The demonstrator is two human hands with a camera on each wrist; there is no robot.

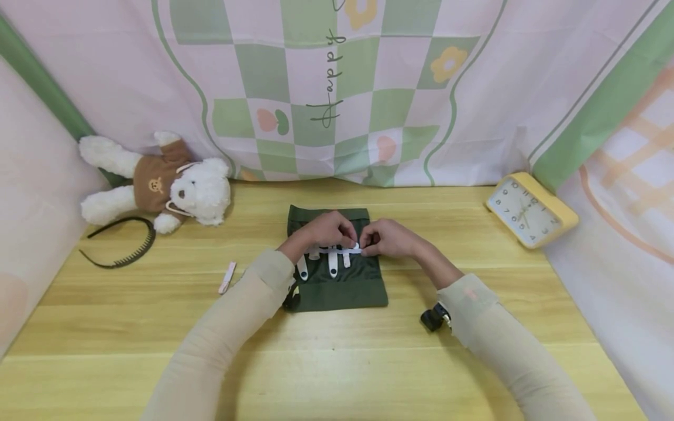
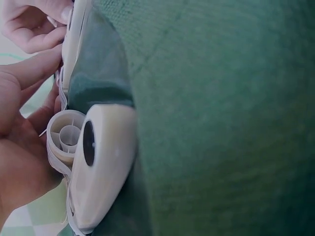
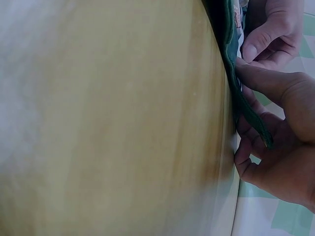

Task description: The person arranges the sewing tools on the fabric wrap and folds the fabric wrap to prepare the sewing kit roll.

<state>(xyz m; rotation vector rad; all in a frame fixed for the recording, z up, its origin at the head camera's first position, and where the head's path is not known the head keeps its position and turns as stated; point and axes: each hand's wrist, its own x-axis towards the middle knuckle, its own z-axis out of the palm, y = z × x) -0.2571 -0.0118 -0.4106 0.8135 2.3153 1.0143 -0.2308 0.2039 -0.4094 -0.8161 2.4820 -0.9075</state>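
The pouch [image 1: 342, 295] is laid open in the middle of the table [image 1: 337, 368], and a white strap [image 1: 356, 252] is stretched across it. By this strap two white handles [image 1: 333, 266], a short tool [image 1: 346, 261] and a round tube [image 2: 60, 158] are held in a row. The left hand [image 1: 333, 230] is bent over the strap from the far side; its fingers are curled and their tips almost closed, and the strap seems to be pinched there, though what else is between the tips cannot be seen. By the right hand [image 1: 395, 238] the strap's right end is pinched between thumb and finger, at the pouch's right edge.

The strap could perhaps slip from the fingertips, because only a narrow part is gripped. If it is pulled too strongly, the short tool may be loosened, and the cloth may be dragged or wrinkled, since its near part is not pressed down by any hand. The clip [image 1: 227, 278] is left apart, on the left.
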